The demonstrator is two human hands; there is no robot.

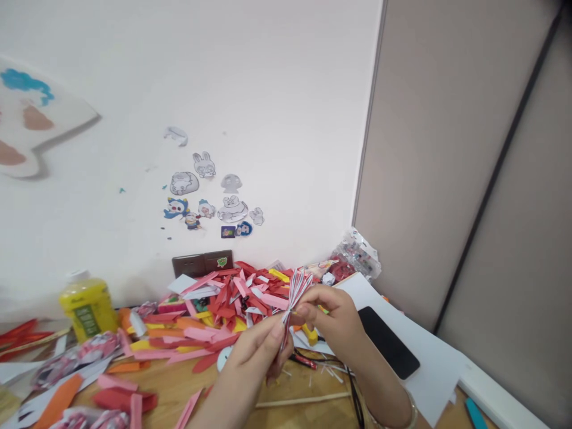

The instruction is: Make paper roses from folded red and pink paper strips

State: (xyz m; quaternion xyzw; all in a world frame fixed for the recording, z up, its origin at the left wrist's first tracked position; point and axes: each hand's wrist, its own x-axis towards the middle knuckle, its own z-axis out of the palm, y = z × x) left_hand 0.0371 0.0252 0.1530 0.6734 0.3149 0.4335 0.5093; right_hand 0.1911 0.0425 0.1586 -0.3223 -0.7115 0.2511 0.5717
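Observation:
A fan of pleated paper [298, 289], white with red or pink edges, stands upright between my hands above the table. My left hand [263, 345] pinches its narrow lower part between thumb and fingers. At the gathered waist, the thumb and bent fingers of my right hand [333, 313] close together, touching the paper; whether they grip a tie there is too small to tell. Behind the hands lies a heap of folded paper pieces [227, 298] in red, pink, yellow and orange.
A yellow bottle [88, 307] stands at the left. On white paper [429, 351] at the right rests a black phone [389, 342]. A thin stick [308, 400] and a dark cable [355, 396] lie in front. Behind are a brown case [203, 262] and a wall with stickers [232, 208].

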